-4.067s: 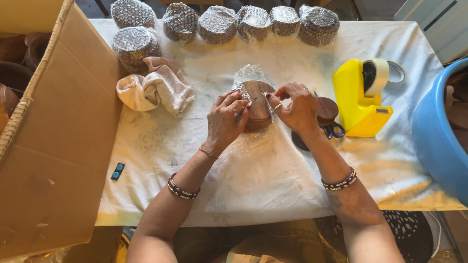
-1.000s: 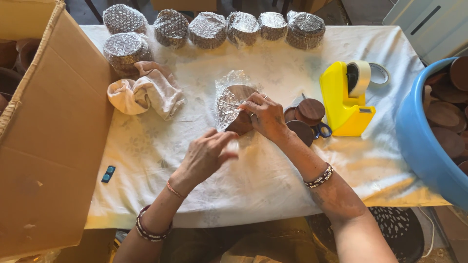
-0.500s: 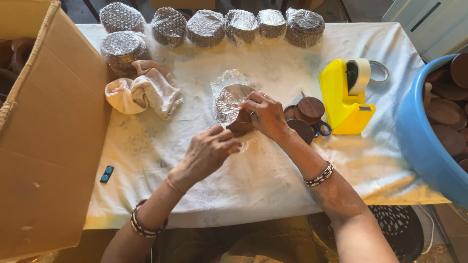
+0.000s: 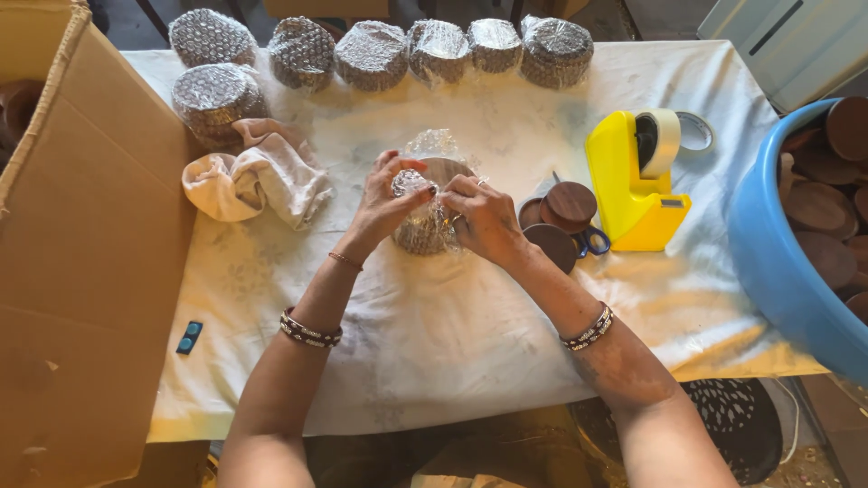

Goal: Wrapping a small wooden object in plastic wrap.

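Head view: at the middle of the frame both hands meet on a brown wooden bowl (image 4: 440,172) half covered in bubble wrap (image 4: 420,226), which rests on the cloth-covered worktop (image 4: 470,334). The left hand (image 4: 389,201) has its fingers (image 4: 409,173) closed on a fold of the wrap, drawn up over the bowl's near side. The right hand (image 4: 484,217) pinches the wrap from the other side, fingers closed on it, so the film stays taut between the two grips.

Along the upper edge of the frame stand wrapped bundles (image 4: 371,54) in a row, out of the hands' way. A crumpled rag (image 4: 253,181) lies left of centre. Just right of the hands sit bare wooden lids (image 4: 570,203) beside blue-handled scissors (image 4: 597,241), and a yellow tape dispenser (image 4: 633,185) stands close, within the right hand's reach. A blue tub (image 4: 778,262) at the right edge holds more wooden pieces; an open cardboard box (image 4: 90,253) fills the left.
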